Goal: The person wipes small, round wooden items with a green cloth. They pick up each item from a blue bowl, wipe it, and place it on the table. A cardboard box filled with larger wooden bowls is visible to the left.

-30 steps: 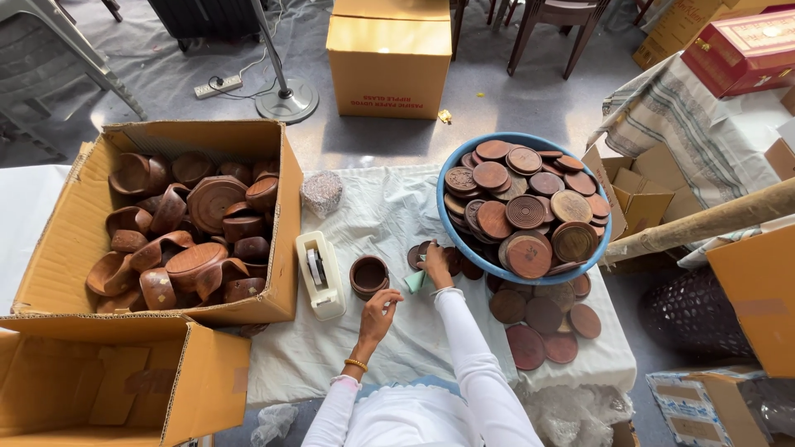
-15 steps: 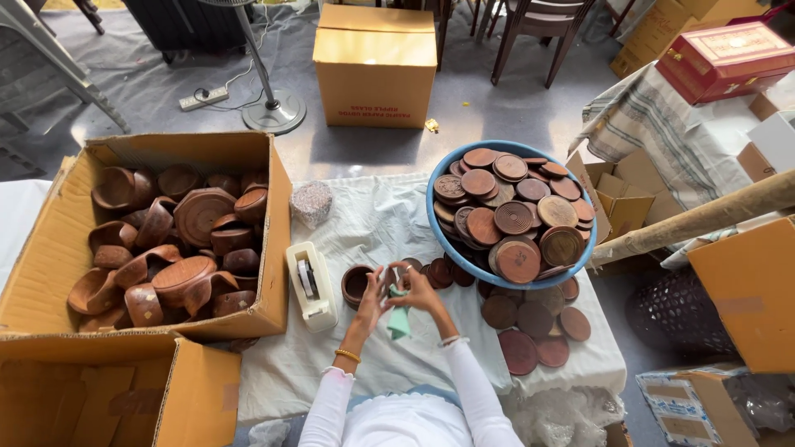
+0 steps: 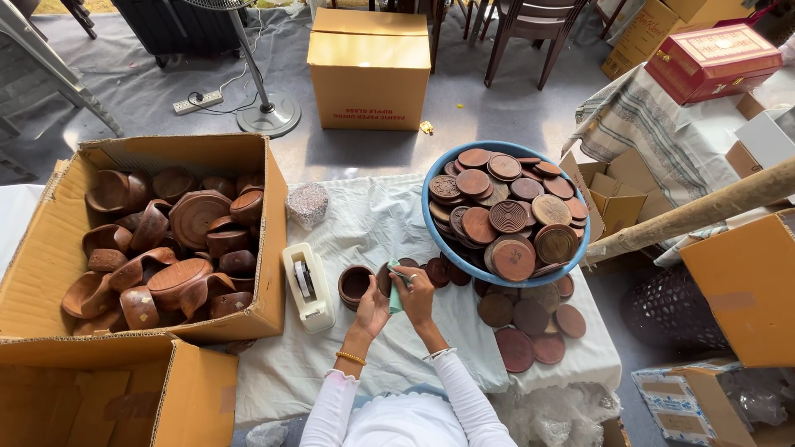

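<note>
Together, the left hand (image 3: 372, 305) and right hand (image 3: 416, 296) grip a green cloth (image 3: 395, 291) against a round wooden piece (image 3: 386, 277), beside a small wooden bowl (image 3: 355, 285).

Grey floor (image 3: 149, 83), dark chair (image 3: 530, 33), fan stand (image 3: 267, 116)

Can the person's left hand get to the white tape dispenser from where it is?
Probably yes. The left hand is beside the small wooden bowl, and the tape dispenser sits just past that bowl on the white cloth, with nothing covering it.
</note>
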